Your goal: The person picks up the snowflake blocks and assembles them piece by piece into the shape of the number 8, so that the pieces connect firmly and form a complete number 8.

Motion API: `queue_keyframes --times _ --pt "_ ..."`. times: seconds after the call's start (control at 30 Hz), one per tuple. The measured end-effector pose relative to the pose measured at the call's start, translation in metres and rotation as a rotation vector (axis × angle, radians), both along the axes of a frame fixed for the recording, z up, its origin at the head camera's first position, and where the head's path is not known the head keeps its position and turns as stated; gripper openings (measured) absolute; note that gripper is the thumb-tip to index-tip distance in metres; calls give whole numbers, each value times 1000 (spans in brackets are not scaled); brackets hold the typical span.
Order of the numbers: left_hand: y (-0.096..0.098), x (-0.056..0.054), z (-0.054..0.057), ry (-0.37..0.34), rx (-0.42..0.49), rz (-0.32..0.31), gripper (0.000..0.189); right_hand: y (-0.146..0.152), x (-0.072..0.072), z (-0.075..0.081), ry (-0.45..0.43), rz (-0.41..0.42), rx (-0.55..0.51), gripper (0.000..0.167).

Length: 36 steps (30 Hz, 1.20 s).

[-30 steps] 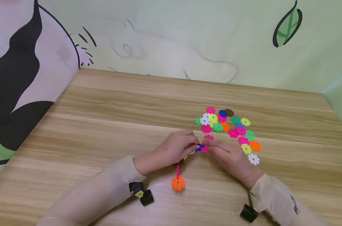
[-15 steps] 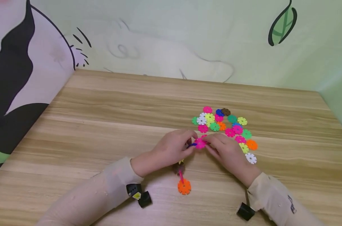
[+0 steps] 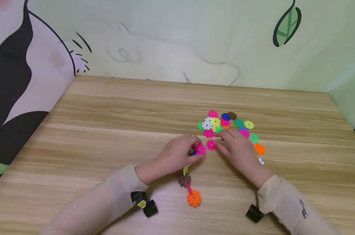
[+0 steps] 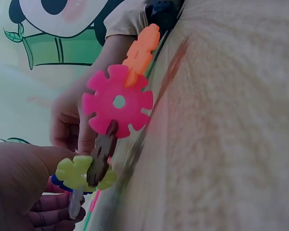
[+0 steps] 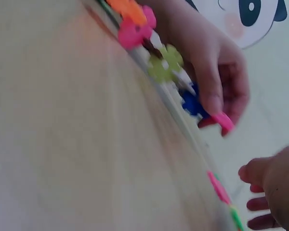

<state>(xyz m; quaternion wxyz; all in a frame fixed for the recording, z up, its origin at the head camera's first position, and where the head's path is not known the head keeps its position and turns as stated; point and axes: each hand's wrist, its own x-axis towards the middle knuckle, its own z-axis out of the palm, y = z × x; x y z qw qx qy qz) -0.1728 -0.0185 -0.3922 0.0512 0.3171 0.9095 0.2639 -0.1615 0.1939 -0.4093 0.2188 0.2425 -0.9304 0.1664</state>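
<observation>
Between its thumb and fingers my left hand point(image 3: 174, 153) grips a chain of slotted plastic flower discs near its pink end disc point(image 3: 200, 149). From there the chain runs through a blue disc point(image 5: 190, 105), a white one, a yellow disc point(image 5: 159, 70), a brown disc point(image 3: 184, 180) and another pink disc point(image 4: 103, 98) to an orange disc point(image 3: 194, 198) nearest the body. My right hand point(image 3: 242, 151) hovers over the loose discs, thumb and fingers apart, holding nothing visible. Close to its thumb lies a loose pink disc point(image 3: 211, 145).
Loose discs spread over the wooden table point(image 3: 121, 107) beyond and beside my right hand, among them a white disc point(image 3: 207, 124), a brown disc point(image 3: 231, 115) and an orange disc point(image 3: 259, 148). A painted wall point(image 3: 165, 42) borders the table's far edge.
My right hand has let go of the chain's pink end disc and moved right, toward the loose discs. My left hand has drawn the chain slightly left and toward the body.
</observation>
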Motion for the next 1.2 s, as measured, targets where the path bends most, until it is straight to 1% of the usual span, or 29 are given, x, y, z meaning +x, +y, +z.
queue_keyframes --times 0.07,0.13,0.2,0.3,0.43,0.63,0.73,0.8,0.87,1.0,1.1,1.2 --pt "0 0 0 12 -2 19 34 5 -3 4 -71 -81 -17 24" --pt "-1 0 0 15 -6 38 33 8 -7 7 -132 -126 -28 26" --pt "-1 0 1 12 -15 54 33 11 -11 8 -181 -147 -22 31" --pt "-1 0 2 10 -28 73 34 13 -17 6 -236 -152 10 34" --pt "-1 0 1 28 -44 84 35 14 -23 2 -229 -148 62 31" --pt "-2 0 0 57 -53 83 37 14 -24 -1 -114 -123 119 22" --pt "-3 0 -1 53 -32 78 38 14 -24 -1 -63 -154 101 18" --pt "-3 0 -1 49 -22 70 40 15 -23 0 -54 -185 73 17" --pt "-4 -1 -2 43 -15 61 41 16 -22 2 -66 -204 34 17" --pt "-4 -1 -2 35 -18 46 42 15 -17 8 -145 -209 -30 19" --pt "-5 -1 -2 31 -20 43 42 12 -12 12 -199 -184 -80 17" --pt "-5 -1 -2 40 -22 38 41 8 -6 12 -260 -124 -136 13"
